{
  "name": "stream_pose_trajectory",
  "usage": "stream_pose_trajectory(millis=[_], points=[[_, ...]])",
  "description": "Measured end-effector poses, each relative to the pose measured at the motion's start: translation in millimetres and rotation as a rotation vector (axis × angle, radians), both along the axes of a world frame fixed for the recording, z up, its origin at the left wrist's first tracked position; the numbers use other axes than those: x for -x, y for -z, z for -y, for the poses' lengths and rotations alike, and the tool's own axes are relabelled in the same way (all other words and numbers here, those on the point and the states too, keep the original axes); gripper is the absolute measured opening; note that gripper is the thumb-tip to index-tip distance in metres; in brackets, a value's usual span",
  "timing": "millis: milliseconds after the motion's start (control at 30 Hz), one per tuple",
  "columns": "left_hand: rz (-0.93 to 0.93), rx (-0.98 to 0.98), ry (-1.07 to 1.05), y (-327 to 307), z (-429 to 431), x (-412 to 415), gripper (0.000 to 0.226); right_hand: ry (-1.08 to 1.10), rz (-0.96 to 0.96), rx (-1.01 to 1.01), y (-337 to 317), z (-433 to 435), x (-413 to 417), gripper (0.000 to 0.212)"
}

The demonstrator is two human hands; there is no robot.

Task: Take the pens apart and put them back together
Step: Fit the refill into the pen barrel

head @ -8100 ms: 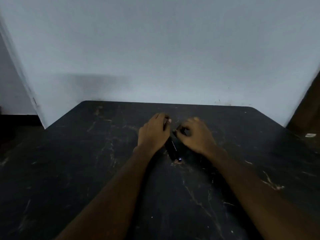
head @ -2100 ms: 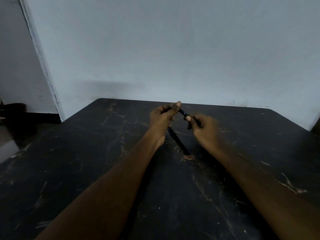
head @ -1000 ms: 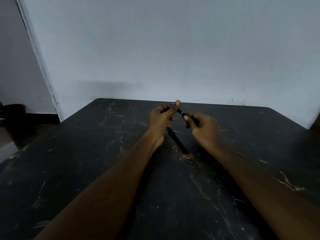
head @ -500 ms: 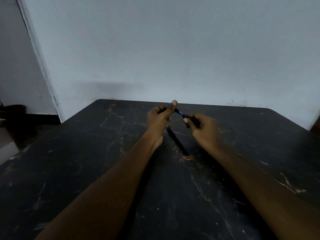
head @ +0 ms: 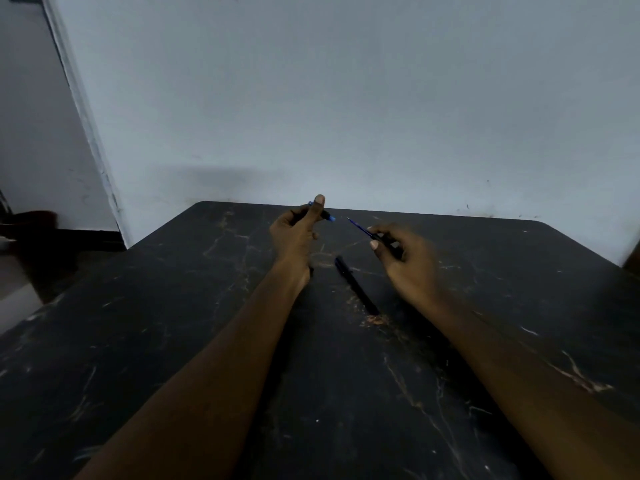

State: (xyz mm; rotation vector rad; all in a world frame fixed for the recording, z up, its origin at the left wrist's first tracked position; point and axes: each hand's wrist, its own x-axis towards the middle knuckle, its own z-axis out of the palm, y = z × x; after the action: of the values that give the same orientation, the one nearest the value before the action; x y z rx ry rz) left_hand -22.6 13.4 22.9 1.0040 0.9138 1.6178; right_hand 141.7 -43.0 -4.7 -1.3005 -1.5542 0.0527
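**Pen pulled in two, halves held apart**

Head view, centre of frame: left hand [head: 294,237] raised, thumb and fingers pinched on short dark pen piece [head: 325,215] w/ blue end poking right. Right hand [head: 408,261] just right of centre, fingers clamped on dark pen body w/ thin blue refill [head: 360,227] pointing up-left toward left hand. Clear gap btwn the two parts, not touching. Below and btwn hands: second pen [head: 356,285], black, flat on dark marbled table [head: 173,341], lying diagonally. Pale wall [head: 346,98] across upper frame.
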Motion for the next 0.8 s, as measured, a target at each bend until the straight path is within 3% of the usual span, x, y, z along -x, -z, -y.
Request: stream_pose_trajectory(millis=[233, 433, 600, 800], points=[[-0.678, -0.093, -0.116, 13.7, -17.0, 30.3, 0.027, 0.006, -0.009, 0.024, 1.9, 0.3, -1.2, 0.022], [-1.017, -0.091, -0.119, 26.0, -22.0, 30.6, 0.028, 0.013, -0.018, 0.019, 1.8, 0.8, -2.3, 0.023], [-1.142, -0.054, -0.103, 27.2, -23.1, 28.8, 0.041, 0.018, -0.013, 0.012, 0.9, 2.1, -1.4, 0.022], [-1.069, -0.028, -0.088, 26.9, -21.5, 29.0, 0.025, 0.004, -0.033, 0.014, 1.3, 2.5, -1.8, 0.022]])
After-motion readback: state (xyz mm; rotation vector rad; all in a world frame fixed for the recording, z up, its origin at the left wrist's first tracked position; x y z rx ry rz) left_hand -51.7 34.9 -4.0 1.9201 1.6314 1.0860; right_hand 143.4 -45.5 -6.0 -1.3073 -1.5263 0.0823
